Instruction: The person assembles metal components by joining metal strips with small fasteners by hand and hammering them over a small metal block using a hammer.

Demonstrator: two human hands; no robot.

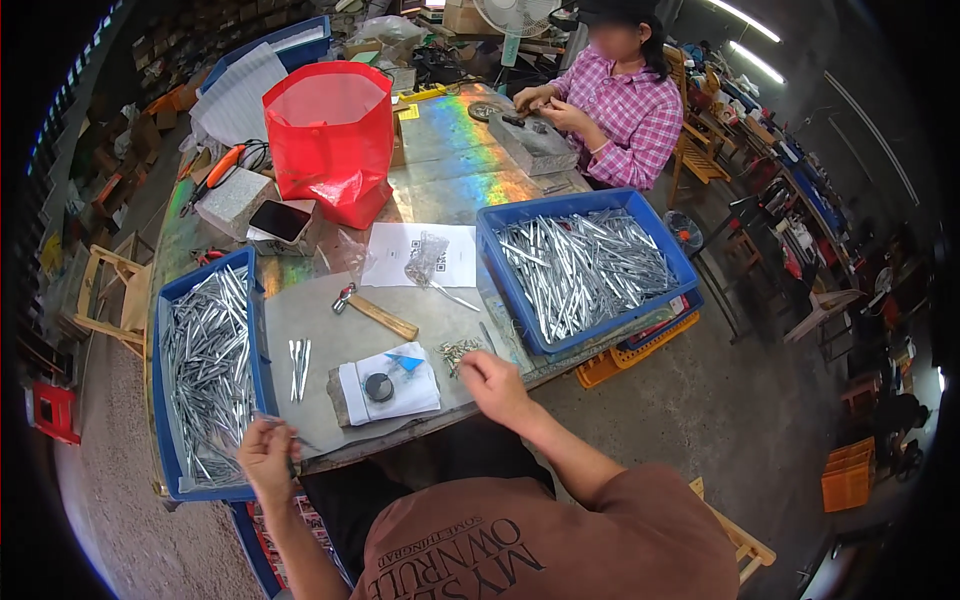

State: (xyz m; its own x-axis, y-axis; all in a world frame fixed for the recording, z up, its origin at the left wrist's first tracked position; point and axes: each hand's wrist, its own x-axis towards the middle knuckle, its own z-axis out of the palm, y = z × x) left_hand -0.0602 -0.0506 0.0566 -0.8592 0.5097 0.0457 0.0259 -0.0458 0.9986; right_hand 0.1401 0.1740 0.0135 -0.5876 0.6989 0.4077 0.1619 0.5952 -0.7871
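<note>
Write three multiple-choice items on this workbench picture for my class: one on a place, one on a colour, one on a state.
1. Where does the hammer lie?
A. in the red bag
B. on the tabletop between the two blue crates
C. on the floor

2. What colour is the bag on the table?
A. red
B. green
C. white

3. What is the left hand doing?
A. resting flat and empty
B. gripping the hammer
C. pinching a thin metal piece in its fingers

Answers: 1 B, it lies on the grey top between the left crate and the right crate. 2 A, it is bright red. 3 C, the fingers close on a piece beside the left crate.
</note>
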